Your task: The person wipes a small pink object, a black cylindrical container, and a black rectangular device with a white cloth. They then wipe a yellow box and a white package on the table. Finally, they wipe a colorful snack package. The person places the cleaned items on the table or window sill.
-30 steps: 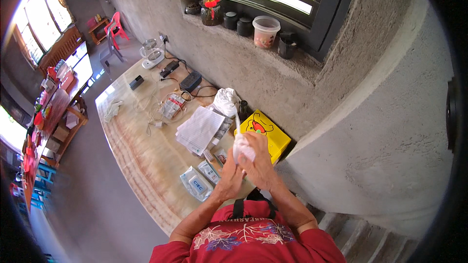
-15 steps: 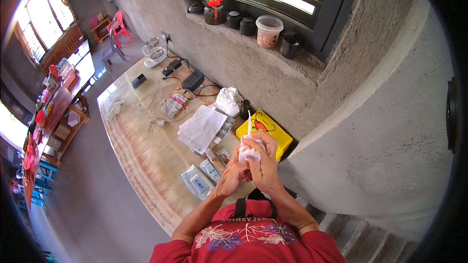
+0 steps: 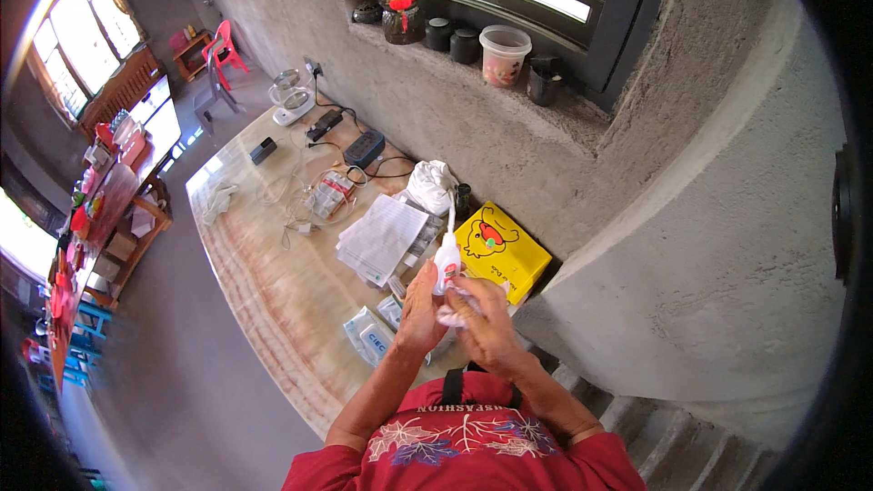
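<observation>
Both my hands are raised together over the near end of the marble table (image 3: 273,282). My left hand (image 3: 420,307) and my right hand (image 3: 482,323) grip a small white tube-like bottle (image 3: 446,259) with a long thin white nozzle pointing up. A bit of white wrapping shows under my right fingers. Just beyond the bottle lies a yellow box (image 3: 502,250) with a cartoon face. Below my left hand, a few flat white-and-blue packets (image 3: 368,336) rest on the table.
A stack of printed papers (image 3: 382,236), a white crumpled bag (image 3: 430,184), cables, a black power strip (image 3: 364,147) and a glass kettle (image 3: 291,98) sit further along the table. A potted plant (image 3: 400,0) and jars stand on the concrete sill. Concrete steps lie at lower right.
My hands have lifted the white bottle a little and turned it more upright, so its nozzle now stands clear above my fingers.
</observation>
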Demonstrator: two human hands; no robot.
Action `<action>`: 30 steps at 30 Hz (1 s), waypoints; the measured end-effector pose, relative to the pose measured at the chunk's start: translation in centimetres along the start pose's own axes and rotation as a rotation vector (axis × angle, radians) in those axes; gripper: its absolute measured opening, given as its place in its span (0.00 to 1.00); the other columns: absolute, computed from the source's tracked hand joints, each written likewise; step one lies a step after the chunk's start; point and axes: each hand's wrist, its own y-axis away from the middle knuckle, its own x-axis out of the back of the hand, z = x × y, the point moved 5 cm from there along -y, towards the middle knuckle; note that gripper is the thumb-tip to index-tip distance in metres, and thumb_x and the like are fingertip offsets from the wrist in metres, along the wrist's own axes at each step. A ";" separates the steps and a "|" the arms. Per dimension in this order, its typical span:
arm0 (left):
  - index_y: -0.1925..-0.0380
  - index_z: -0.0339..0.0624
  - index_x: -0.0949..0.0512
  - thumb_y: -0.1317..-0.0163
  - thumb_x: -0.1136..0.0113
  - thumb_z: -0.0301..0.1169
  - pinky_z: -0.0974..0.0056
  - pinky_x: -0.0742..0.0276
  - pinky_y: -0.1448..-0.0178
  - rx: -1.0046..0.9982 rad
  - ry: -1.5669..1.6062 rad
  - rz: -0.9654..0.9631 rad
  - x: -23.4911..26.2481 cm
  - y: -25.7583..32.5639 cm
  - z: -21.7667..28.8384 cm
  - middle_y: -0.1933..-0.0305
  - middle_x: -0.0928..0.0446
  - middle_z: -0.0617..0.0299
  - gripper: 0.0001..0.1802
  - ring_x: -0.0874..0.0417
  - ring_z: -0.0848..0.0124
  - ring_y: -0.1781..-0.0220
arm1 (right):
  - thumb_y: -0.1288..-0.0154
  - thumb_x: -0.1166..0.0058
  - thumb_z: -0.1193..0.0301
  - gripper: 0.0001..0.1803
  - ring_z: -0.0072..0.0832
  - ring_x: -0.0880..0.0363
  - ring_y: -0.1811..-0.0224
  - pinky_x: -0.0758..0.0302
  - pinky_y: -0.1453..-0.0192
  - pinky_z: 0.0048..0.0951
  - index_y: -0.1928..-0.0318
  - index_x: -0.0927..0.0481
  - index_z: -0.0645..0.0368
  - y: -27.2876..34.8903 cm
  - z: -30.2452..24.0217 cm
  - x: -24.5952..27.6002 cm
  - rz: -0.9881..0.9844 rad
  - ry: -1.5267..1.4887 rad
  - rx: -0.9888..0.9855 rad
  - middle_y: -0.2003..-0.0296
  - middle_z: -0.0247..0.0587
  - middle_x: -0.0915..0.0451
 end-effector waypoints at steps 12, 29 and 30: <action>0.49 0.48 0.38 0.29 0.62 0.41 0.79 0.37 0.73 -0.168 -0.250 0.206 -1.7 -0.1 -0.4 0.67 0.31 0.70 0.15 0.33 0.84 0.73 | 0.42 0.56 0.77 0.20 0.40 0.33 0.49 0.37 0.43 0.36 0.47 0.33 0.64 -2.2 3.7 -0.7 0.266 -0.332 -0.384 0.53 0.49 0.32; 0.40 0.42 0.38 0.30 0.59 0.34 0.74 0.34 0.49 -0.137 -0.319 -0.061 -3.2 0.6 0.4 0.52 0.31 0.66 0.20 0.31 0.79 0.54 | 0.55 0.47 0.77 0.27 0.44 0.34 0.57 0.35 0.52 0.38 0.49 0.30 0.64 -2.5 2.9 -0.2 0.105 -0.182 -0.183 0.61 0.49 0.31; 0.40 0.42 0.38 0.30 0.59 0.34 0.74 0.34 0.49 -0.137 -0.286 -0.055 -2.8 0.5 0.2 0.52 0.31 0.65 0.20 0.31 0.79 0.54 | 0.55 0.47 0.78 0.27 0.43 0.34 0.57 0.35 0.52 0.37 0.49 0.31 0.64 -2.6 3.0 -0.4 0.058 -0.213 -0.190 0.61 0.49 0.30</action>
